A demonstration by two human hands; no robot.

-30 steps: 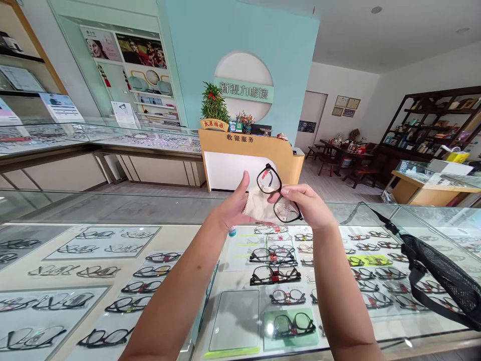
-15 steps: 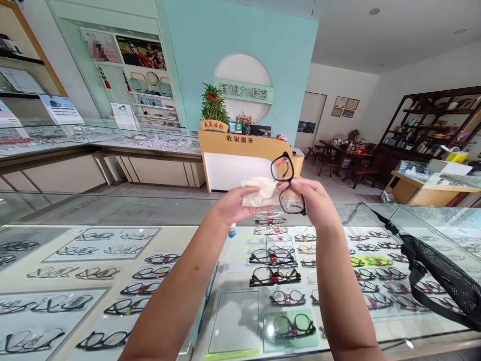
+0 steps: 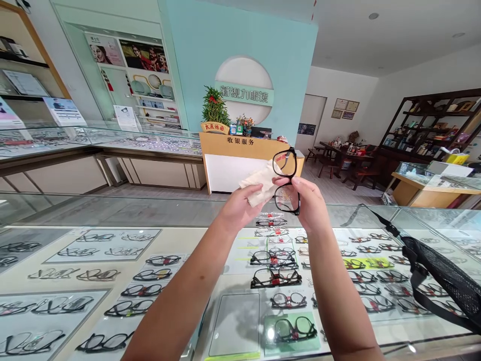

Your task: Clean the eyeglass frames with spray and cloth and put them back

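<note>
Black-framed glasses [image 3: 285,181] are held up over the glass display case, turned so that one lens is above the other. My right hand [image 3: 308,200] pinches them near the bridge. A cream cloth [image 3: 259,183] is in my left hand [image 3: 240,203], with the thumb lying over it. The cloth reaches up behind the glasses at their left side; whether it touches a lens I cannot tell. Below both hands, rows of spectacle frames [image 3: 276,277] lie inside the case.
The glass display case [image 3: 188,205] spans the foreground. A black mesh bag with a strap [image 3: 439,276] lies on its right side. Beyond stand a wooden-topped counter [image 3: 248,145] with a plant [image 3: 215,108], and more display cases [image 3: 158,173] at the left.
The glasses have turned slightly, their lower lens shifting left. The cloth has changed shape, its upper part now raised behind the frame. My left hand has shifted slightly.
</note>
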